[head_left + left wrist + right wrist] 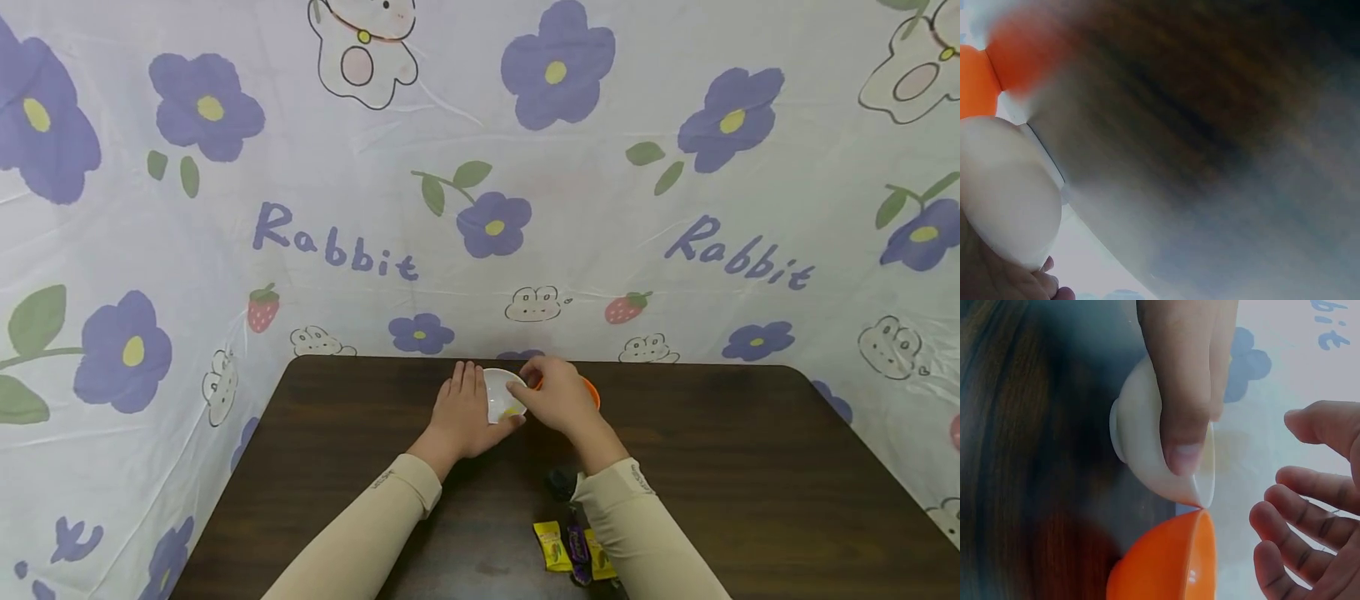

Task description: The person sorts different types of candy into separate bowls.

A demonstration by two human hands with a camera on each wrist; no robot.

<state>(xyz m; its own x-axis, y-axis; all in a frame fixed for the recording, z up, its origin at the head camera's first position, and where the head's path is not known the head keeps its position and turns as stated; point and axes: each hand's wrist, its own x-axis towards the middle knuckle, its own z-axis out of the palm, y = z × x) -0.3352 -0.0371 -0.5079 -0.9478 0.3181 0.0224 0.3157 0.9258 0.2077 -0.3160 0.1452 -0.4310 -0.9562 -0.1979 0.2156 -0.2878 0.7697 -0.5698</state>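
My left hand point(461, 414) grips the side of a small white bowl point(501, 392) at the far part of the table. In the right wrist view its thumb presses the bowl's outer wall, with a finger showing behind the rim. A small yellow patch point(510, 412) shows inside the bowl. My right hand point(562, 400) hovers over the bowl rims, its fingers spread and loosely bent, with nothing visible between them in the right wrist view. Beside the white bowl stands an orange bowl point(1166, 562), its rim meeting the white one there. In the head view my right hand mostly covers it.
Nearer on the dark wooden table point(330, 467) lie yellow-wrapped sweets point(552, 547), a purple-wrapped sweet point(577, 543) and a black item point(561, 483), partly hidden by my right sleeve point(637, 517). A flower-and-rabbit patterned cloth point(465, 308) hangs behind the table's far edge.
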